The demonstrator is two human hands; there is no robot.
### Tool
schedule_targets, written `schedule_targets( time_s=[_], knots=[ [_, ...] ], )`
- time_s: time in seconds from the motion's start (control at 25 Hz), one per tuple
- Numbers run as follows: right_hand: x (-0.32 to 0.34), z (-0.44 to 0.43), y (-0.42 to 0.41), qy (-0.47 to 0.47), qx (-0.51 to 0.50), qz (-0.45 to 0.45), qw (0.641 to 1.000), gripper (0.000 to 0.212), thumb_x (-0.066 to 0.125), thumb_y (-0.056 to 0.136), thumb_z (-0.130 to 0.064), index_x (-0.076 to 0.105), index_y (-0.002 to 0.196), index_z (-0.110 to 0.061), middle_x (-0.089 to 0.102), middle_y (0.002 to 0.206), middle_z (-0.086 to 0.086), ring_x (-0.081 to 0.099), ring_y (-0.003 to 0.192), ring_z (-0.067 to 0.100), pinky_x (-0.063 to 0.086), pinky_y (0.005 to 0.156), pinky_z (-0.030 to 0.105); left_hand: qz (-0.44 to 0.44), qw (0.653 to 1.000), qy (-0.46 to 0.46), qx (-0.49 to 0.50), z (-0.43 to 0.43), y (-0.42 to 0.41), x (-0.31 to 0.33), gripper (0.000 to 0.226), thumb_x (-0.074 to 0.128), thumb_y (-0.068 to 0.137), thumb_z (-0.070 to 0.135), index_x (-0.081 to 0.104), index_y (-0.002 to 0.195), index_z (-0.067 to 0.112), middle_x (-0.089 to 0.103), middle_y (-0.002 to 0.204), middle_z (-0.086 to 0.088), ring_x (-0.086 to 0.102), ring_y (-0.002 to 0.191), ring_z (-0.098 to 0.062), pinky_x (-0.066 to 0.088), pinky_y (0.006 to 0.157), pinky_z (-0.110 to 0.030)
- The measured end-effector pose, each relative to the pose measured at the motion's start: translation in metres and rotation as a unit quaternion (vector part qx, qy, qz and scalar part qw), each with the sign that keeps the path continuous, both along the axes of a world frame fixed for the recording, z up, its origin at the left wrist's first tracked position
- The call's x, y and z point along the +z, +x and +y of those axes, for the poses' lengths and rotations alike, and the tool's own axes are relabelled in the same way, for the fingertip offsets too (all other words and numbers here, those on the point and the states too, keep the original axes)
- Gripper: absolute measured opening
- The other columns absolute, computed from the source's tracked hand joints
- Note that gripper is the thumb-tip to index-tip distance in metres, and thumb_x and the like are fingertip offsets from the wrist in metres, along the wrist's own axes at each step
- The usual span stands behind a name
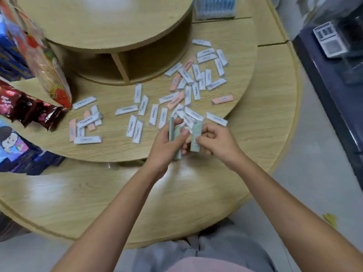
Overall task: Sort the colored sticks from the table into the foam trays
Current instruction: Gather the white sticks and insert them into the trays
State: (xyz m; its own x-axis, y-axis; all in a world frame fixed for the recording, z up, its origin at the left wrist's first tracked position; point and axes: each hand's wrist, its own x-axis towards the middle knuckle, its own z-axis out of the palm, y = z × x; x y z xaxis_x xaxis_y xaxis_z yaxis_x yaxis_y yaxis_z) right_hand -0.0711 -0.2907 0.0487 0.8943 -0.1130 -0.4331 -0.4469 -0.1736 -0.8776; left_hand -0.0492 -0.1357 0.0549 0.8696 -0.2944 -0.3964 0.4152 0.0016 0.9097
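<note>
Head view, looking down on a round tiered wooden stand.

Left hand (165,146), centre of frame: fingers and thumb curled round a small bundle of green sticks (172,126), held roughly upright, lower ends showing below the palm.

Right hand (218,140), just right of it: thumb and fingers pinch a single green stick (195,146), upright, printed label facing the camera. This stick sits just beside the left hand's bundle; can't tell whether they touch. Both hands are over the near edge of the middle tier (117,150).

Loose sticks lie flat on the middle tier, at all angles:
- dense heap of white sticks (196,75), centre right, some overlapping, a few pink ones mixed in
- one pink stick (222,100) alone at the right edge
- a row of white sticks (137,126) left of the hands
- small pile of white and pink sticks (86,126), lower left of the tier

Upper left and left edge of frame: snack packets, including a dark red bag (25,108) and a tall orange-red packet (53,75), standing on the same tier.

Top tier (98,26) at upper centre. Lowest tier (98,203) wide, under the forearms. Blurred box of blue items (215,6) at the top edge.
</note>
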Motion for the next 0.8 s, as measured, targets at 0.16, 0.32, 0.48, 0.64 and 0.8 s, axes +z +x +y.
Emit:
schedule_targets(
  time_s=[0.16, 0.32, 0.48, 0.64, 0.8],
  knots=[
    [-0.007, -0.078, -0.072, 0.041, -0.061, 0.015, 0.997, 0.008, 0.059, 0.086, -0.002, 0.061, 0.082, -0.008, 0.052, 0.050, 0.001, 0.045, 0.039, 0.007, 0.033, 0.038, 0.017, 0.033, 0.997, 0.023, -0.067, -0.079, -0.042, -0.001, 0.043, 0.067, 0.084, 0.008, 0.049, 0.124, 0.014, 0.060, 0.087, -0.002, 0.048, 0.060, -0.006, 0.038, 0.054, -0.020],
    [-0.011, -0.196, -0.129, 0.022, -0.104, 0.038, 0.994, 0.006, 0.057, 0.087, -0.001, 0.060, 0.084, -0.006, 0.051, 0.056, 0.003, 0.045, 0.043, 0.008, 0.036, 0.042, 0.016, 0.077, 0.993, -0.009, -0.091, -0.203, -0.080, -0.011, 0.030, 0.055, 0.090, 0.006, 0.051, 0.120, 0.004, 0.060, 0.081, -0.004, 0.042, 0.056, -0.008, 0.035, 0.055, -0.021],
    [-0.006, -0.311, -0.153, -0.034, -0.126, 0.029, 0.991, 0.006, 0.060, 0.086, -0.007, 0.061, 0.090, -0.002, 0.051, 0.056, 0.000, 0.045, 0.044, 0.007, 0.038, 0.046, 0.018, 0.093, 0.984, -0.040, -0.148, -0.319, -0.105, -0.017, 0.022, 0.045, 0.098, 0.012, 0.050, 0.119, 0.005, 0.065, 0.081, -0.002, 0.052, 0.058, -0.009, 0.043, 0.053, -0.018],
    [-0.003, -0.400, -0.138, -0.044, -0.143, -0.011, 0.989, 0.018, 0.068, 0.084, -0.023, 0.061, 0.084, -0.005, 0.048, 0.058, -0.004, 0.043, 0.049, 0.007, 0.037, 0.050, 0.023, 0.081, 0.978, -0.024, -0.190, -0.394, -0.095, -0.015, 0.024, 0.043, 0.099, 0.029, 0.056, 0.110, 0.011, 0.068, 0.083, -0.005, 0.059, 0.058, -0.013, 0.049, 0.053, -0.021],
    [-0.016, -0.475, -0.090, -0.063, -0.127, -0.032, 0.989, 0.031, 0.070, 0.081, -0.033, 0.059, 0.079, -0.005, 0.046, 0.061, -0.003, 0.042, 0.057, 0.010, 0.035, 0.055, 0.029, 0.057, 0.987, 0.018, -0.149, -0.461, -0.050, -0.026, 0.027, 0.043, 0.099, 0.030, 0.056, 0.105, 0.008, 0.061, 0.069, -0.006, 0.055, 0.050, -0.011, 0.047, 0.049, -0.019]
  ],
)
